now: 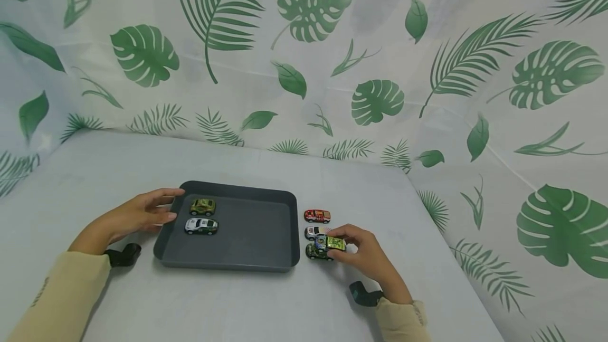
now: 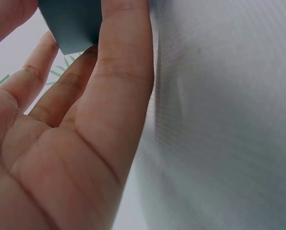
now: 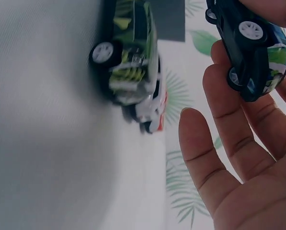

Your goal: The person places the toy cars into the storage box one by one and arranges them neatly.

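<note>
At the left wall of a dark grey tray (image 1: pixel 237 257), my left hand (image 1: pixel 135 218) touches the rim with fairly straight fingers. In the left wrist view the tray's corner (image 2: pixel 73 28) shows between thumb and fingers. My right hand (image 1: pixel 363 252) pinches a green and blue toy car (image 1: pixel 336 243) by its sides, raised off the table. Partly hidden beneath it stands a camouflage toy car (image 1: pixel 315 252). A white toy car (image 1: pixel 313 232) and a red toy car (image 1: pixel 317 216) stand behind that one, right of the tray.
In the tray's left part stand a green camouflage toy car (image 1: pixel 202 206) and a white, black and green toy car (image 1: pixel 201 226). The table (image 1: pixel 214 305) has a white cover. A leaf-print curtain (image 1: pixel 313 67) borders it at the back and sides.
</note>
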Action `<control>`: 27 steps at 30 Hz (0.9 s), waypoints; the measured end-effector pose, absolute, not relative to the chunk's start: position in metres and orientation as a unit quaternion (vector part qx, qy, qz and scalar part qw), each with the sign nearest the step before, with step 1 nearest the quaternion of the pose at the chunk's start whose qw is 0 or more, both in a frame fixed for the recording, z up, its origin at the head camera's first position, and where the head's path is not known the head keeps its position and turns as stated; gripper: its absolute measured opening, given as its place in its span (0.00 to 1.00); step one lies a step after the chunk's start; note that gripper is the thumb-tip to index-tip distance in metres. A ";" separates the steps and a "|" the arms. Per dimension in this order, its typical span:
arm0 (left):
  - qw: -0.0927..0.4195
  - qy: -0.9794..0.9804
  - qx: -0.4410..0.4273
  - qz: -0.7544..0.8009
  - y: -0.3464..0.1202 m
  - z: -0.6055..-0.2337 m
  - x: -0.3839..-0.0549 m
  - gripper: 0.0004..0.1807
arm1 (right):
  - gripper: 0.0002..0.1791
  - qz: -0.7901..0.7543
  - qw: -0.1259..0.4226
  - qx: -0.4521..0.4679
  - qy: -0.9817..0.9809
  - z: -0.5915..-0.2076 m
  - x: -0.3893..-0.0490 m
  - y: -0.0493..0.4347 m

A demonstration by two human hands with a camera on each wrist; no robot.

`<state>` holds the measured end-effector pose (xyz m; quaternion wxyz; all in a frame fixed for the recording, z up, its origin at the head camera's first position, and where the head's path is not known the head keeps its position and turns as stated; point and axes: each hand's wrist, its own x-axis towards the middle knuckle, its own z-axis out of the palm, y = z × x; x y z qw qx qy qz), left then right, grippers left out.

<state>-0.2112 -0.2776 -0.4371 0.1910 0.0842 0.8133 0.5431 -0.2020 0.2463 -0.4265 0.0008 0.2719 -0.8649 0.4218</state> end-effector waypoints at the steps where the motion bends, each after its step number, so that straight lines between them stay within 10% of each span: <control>1: 0.191 0.813 0.085 0.543 -0.278 -0.437 -0.211 0.45 | 0.18 0.421 0.002 0.275 -0.865 -0.425 -0.202 0.245; 27: 0.195 0.809 0.080 0.549 -0.279 -0.436 -0.211 0.45 | 0.18 0.435 -0.012 0.300 -0.849 -0.415 -0.207 0.200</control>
